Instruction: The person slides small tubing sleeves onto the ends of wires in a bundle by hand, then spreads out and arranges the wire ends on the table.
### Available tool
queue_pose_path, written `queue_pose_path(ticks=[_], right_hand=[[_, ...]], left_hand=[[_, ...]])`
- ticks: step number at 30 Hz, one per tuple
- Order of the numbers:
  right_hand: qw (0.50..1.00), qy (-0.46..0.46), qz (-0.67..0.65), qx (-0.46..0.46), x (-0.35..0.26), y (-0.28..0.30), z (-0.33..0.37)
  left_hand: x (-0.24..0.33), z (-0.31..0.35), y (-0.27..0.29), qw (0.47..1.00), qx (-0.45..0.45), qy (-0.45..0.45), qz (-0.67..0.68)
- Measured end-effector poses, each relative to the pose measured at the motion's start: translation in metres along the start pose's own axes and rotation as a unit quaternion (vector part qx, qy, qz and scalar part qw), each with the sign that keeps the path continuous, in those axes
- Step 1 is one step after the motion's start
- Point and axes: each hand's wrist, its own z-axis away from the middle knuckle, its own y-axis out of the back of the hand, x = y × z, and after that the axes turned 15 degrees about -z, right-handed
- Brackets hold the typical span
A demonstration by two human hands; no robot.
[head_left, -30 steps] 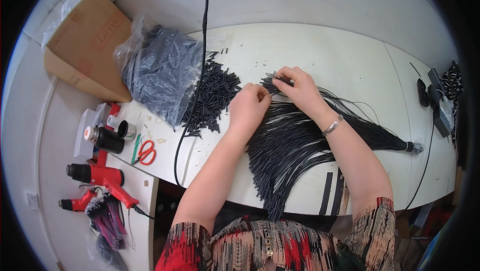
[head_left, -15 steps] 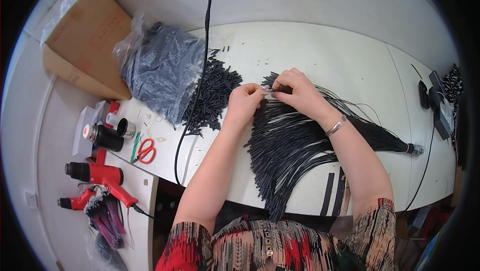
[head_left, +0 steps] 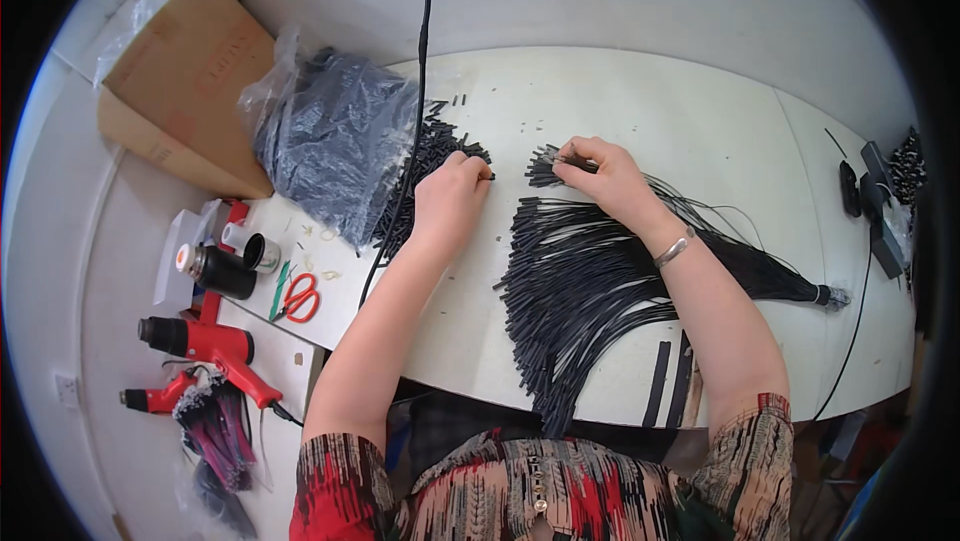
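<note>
My left hand (head_left: 452, 199) is at the right edge of a pile of short black tubes (head_left: 440, 137), fingers curled together. A dark tube end seems to show at its fingertips, though the fingers hide most of it. My right hand (head_left: 606, 177) pinches a few thin black wires near their ends, above a small group of wire ends (head_left: 543, 166). Below it a large bundle of black wires (head_left: 590, 266) fans out over the white table, many with thick black sleeves on their ends. The bundle narrows to a tied end (head_left: 822, 296) at the right.
A clear plastic bag of dark pieces (head_left: 335, 141) and a cardboard box (head_left: 190, 91) stand at the back left. Red-handled scissors (head_left: 300, 298), a black bottle (head_left: 222, 271) and a red heat gun (head_left: 205, 343) lie left. A black cable (head_left: 424, 51) hangs down before the pile.
My left hand has moved away from the right hand, left and down to the tube pile. The right hand stays nearly in place with the wires. The view has shifted slightly.
</note>
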Motion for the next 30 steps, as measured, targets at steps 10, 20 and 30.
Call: queue_pose_path(ticks=[10,20,30], right_hand=[[1.0,0.009,-0.015,0.01,0.0,-0.002,-0.002],[1.0,-0.02,-0.011,-0.01,-0.003,-0.002,0.001],[0.999,0.003,0.017,-0.031,-0.004,-0.002,0.002]], left_hand=[[0.007,-0.013,-0.004,0.995,0.003,-0.041,-0.089],[0.048,-0.006,-0.011,0.729,-0.124,0.243,0.628],[0.043,-0.004,-0.023,0.667,-0.148,0.218,0.697]])
